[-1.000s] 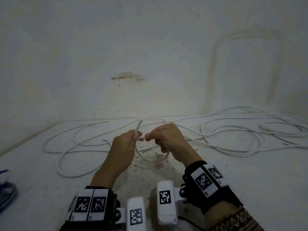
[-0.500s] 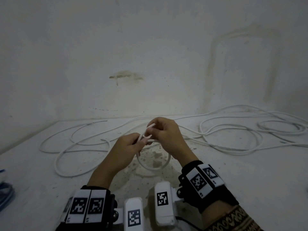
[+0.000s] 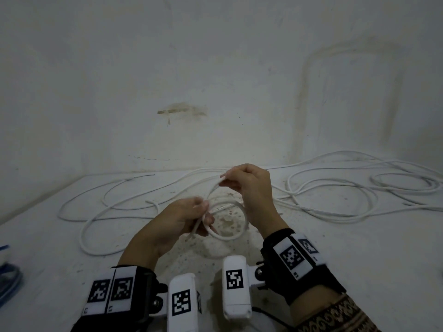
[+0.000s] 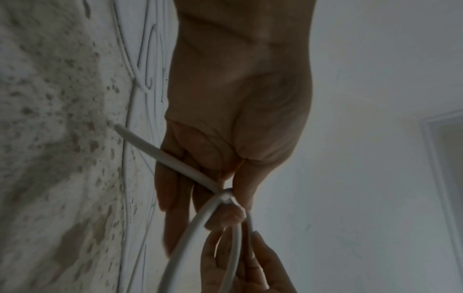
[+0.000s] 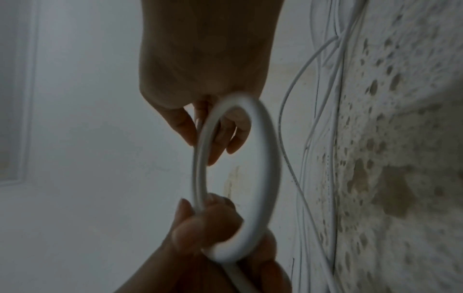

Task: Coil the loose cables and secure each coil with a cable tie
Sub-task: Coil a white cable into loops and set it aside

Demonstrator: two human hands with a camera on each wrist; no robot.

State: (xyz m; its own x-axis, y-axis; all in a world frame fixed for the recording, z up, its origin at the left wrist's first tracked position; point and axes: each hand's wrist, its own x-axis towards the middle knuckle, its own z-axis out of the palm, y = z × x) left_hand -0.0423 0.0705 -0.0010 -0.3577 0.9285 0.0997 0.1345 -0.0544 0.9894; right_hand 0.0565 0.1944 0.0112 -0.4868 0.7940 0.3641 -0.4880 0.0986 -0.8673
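A white cable (image 3: 242, 232) forms a small loop in the air between both hands above the table. My left hand (image 3: 189, 215) pinches the crossing of the loop, with the cable's cut end (image 4: 120, 128) sticking out past its fingers. My right hand (image 3: 242, 180) is higher and farther back, and pinches the top of the loop (image 5: 200, 158) between thumb and fingers. The remaining cable (image 3: 335, 213) trails loose over the table behind and to both sides. No cable tie shows.
The white speckled table (image 3: 359, 271) meets a stained white wall (image 3: 215, 92) close behind. Loose cable loops (image 3: 96, 212) lie at the left and at the back right (image 3: 407, 185). A blue object (image 3: 7, 281) sits at the left edge.
The hands were together at one point of the cable; the right hand has risen and moved back, drawing the cable into a rounder loop, while the left hand dropped slightly and kept its pinch.
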